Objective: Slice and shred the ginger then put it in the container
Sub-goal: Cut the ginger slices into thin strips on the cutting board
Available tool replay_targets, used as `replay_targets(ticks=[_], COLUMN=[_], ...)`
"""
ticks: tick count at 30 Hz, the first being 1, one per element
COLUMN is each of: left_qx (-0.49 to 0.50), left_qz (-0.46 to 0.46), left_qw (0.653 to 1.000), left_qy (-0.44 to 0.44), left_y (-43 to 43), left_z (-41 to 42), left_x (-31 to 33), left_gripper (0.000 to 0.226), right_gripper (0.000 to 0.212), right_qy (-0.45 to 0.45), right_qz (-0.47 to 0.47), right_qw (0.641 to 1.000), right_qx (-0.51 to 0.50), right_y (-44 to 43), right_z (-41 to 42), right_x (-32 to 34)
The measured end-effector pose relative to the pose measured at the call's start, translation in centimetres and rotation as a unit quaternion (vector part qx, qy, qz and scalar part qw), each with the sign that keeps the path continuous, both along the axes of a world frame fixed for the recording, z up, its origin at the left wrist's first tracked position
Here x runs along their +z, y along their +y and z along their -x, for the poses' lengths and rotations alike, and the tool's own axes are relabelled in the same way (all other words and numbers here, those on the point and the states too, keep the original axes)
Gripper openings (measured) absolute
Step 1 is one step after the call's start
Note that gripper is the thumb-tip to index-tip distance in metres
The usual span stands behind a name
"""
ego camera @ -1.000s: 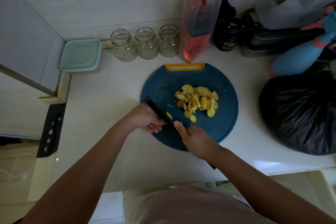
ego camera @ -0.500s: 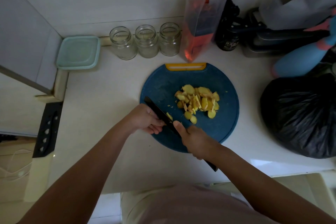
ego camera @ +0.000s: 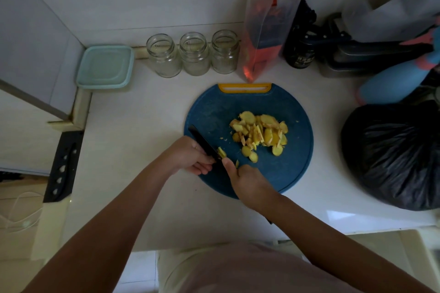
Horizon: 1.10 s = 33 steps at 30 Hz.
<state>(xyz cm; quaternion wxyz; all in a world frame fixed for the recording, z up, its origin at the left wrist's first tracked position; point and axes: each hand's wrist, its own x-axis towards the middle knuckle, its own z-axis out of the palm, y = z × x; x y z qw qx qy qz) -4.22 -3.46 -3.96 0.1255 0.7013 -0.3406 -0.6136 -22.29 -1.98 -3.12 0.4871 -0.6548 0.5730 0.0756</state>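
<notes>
1. Ginger point(ego camera: 260, 134) lies in a loose yellow heap of slices and thin strips, right of centre on your round blue cutting board point(ego camera: 285, 173) and well apart from the container.
2. A smaller ginger piece point(ego camera: 222, 152) sits alone near the board's front-left, touching the far face of the black knife point(ego camera: 204, 144).
3. Your right hand point(ego camera: 247, 182) is wrapped round the knife's handle with the thumb stretched forward along the spine. The butt of the handle pokes out beneath your wrist.
4. The blade runs diagonally, with its tip toward the board's left edge.
5. Your left hand point(ego camera: 190, 156) rests at that left edge against the near face of the blade, fingers curled under (the blade and the fingers themselves hide whether they pin any ginger, so I cannot tell).
6. The container point(ego camera: 104, 66), pale teal and square with its lid on, sits in the back-left corner of the white counter point(ego camera: 133, 114).
7. 3 open glass jars point(ego camera: 194, 53) stand in a row just right of it along the wall.
8. A clear bag with orange contents point(ego camera: 264, 38) stands just behind the board's yellow handle point(ego camera: 244, 87).
9. A black plastic bag point(ego camera: 392, 154) bulges on the counter to the right of the board.
10. A black strip with a row of holes point(ego camera: 63, 164) lies at the counter's left edge.
</notes>
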Motion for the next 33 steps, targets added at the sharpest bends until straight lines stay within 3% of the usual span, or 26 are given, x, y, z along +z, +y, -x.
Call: replay_targets(ticks=[3, 7, 13, 19, 22, 24, 28, 33], left_qx=[0.008, 0.004, -0.02, -0.014, -0.043, -0.065, -0.064, -0.05], left_qz=[0.001, 0.033, 0.198, 0.341, 0.353, 0.377, 0.432, 0.429], left_qw=[1.0, 0.999, 0.971, 0.9, 0.878, 0.851, 0.821, 0.814], left_qy=[0.002, -0.017, -0.132, -0.272, -0.32, -0.36, -0.368, -0.389], left_y=[0.1, 0.6, 2.3, 3.8, 4.3, 4.3, 4.1, 3.2], left_z=[0.2, 0.2, 0.7, 3.7, 6.0, 7.0, 6.4, 3.5], left_x=[0.1, 0.0, -0.6, -1.8, -3.1, -4.2, -5.0, -5.4], left_gripper=[0.022, 0.019, 0.002, 0.026, 0.06, 0.068, 0.042, 0.044], right_gripper=[0.054, 0.059, 0.062, 0.061, 0.061, 0.063, 0.066, 0.067], right_qy=[-0.021, -0.03, -0.144, -0.172, -0.17, -0.167, -0.154, -0.143], right_qz=[-0.05, -0.052, -0.073, -0.04, -0.022, -0.011, -0.002, 0.02], right_qw=[0.996, 0.995, 0.976, 0.963, 0.965, 0.967, 0.969, 0.973], right_qx=[-0.069, -0.078, -0.149, -0.205, -0.198, -0.192, -0.192, -0.181], right_y=[-0.1, 0.3, 0.1, -1.3, -1.0, -0.5, 0.0, -0.2], right_z=[1.3, 2.8, 3.7, 5.8, 6.5, 6.8, 7.3, 7.5], right_x=[-0.3, -0.7, 0.9, 2.2, 2.4, 2.2, 1.8, 1.8])
